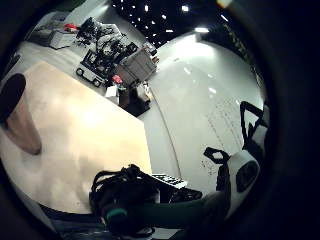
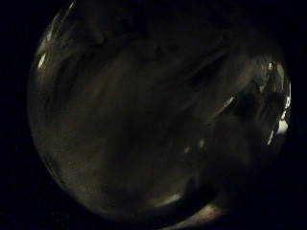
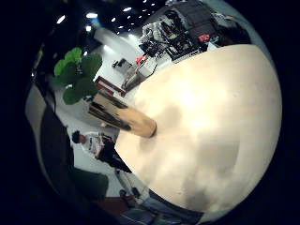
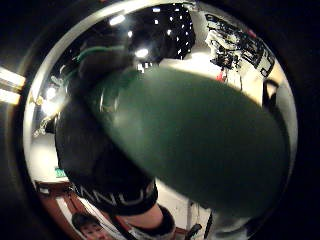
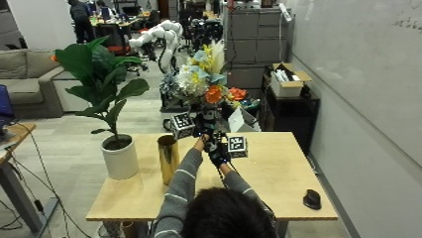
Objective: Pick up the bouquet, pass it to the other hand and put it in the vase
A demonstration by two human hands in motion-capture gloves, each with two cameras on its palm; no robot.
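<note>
The bouquet (image 5: 206, 79), with orange, white and yellow flowers, stands upright above the middle of the table. Both hands hold its dark green stem wrap. My left hand (image 5: 202, 133) grips it higher up, and my right hand (image 5: 217, 151) grips it just below. In the left little finger side palm view, the right hand (image 1: 125, 196) curls round the green stem (image 1: 172, 210). The right thumb side palm view is filled by the stem (image 4: 200, 140), with the left hand (image 4: 100, 150) wrapped round it. The tall gold vase (image 5: 168, 158) stands on the table to the left of the hands, also seen as vase (image 3: 126, 119) and vase (image 1: 22, 125).
A potted plant in a white pot (image 5: 122, 156) stands left of the vase near the table's left edge. A small black object (image 5: 311, 198) lies at the front right of the wooden table (image 5: 277, 173). A wall runs along the right side.
</note>
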